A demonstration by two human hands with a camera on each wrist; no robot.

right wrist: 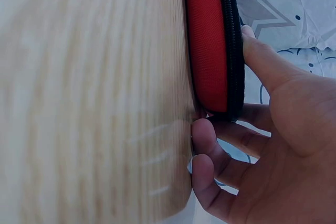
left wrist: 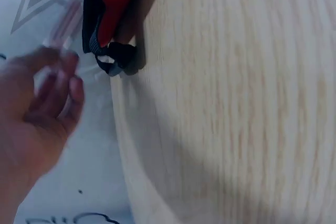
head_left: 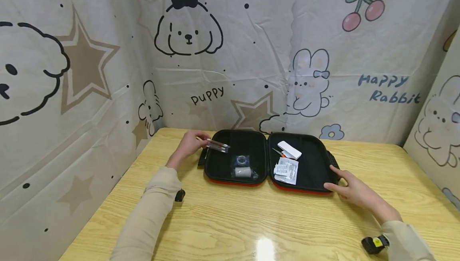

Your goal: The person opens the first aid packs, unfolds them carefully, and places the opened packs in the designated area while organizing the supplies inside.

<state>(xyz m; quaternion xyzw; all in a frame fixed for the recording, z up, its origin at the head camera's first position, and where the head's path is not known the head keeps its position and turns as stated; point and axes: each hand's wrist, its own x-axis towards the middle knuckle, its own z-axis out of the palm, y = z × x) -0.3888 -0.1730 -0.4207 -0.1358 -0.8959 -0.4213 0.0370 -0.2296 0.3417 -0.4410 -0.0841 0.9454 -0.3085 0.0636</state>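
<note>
A black-lined zip case (head_left: 312, 165) with a red outside lies wide open on the table, its two halves side by side. Over its left half, my left hand (head_left: 189, 146) pinches a clear packet of slim sticks (head_left: 217, 146) between thumb and fingers; the packet is blurred in the left wrist view. My right hand (head_left: 353, 189) grips the right edge of the case, thumb over the zipped rim and fingers curled by its red side (right wrist: 210, 51). The left half holds a white roll in clear wrap (head_left: 242, 172) and a small blue-clear packet (head_left: 241, 160).
In the right half lie white sachets (head_left: 286, 170), a folded white piece (head_left: 289, 150) and an orange-handled pointed tool (head_left: 278, 152). A strap loop (left wrist: 114, 59) sticks out at the case's left end. Printed cloth (head_left: 230, 61) hangs behind the wooden table (head_left: 223, 221).
</note>
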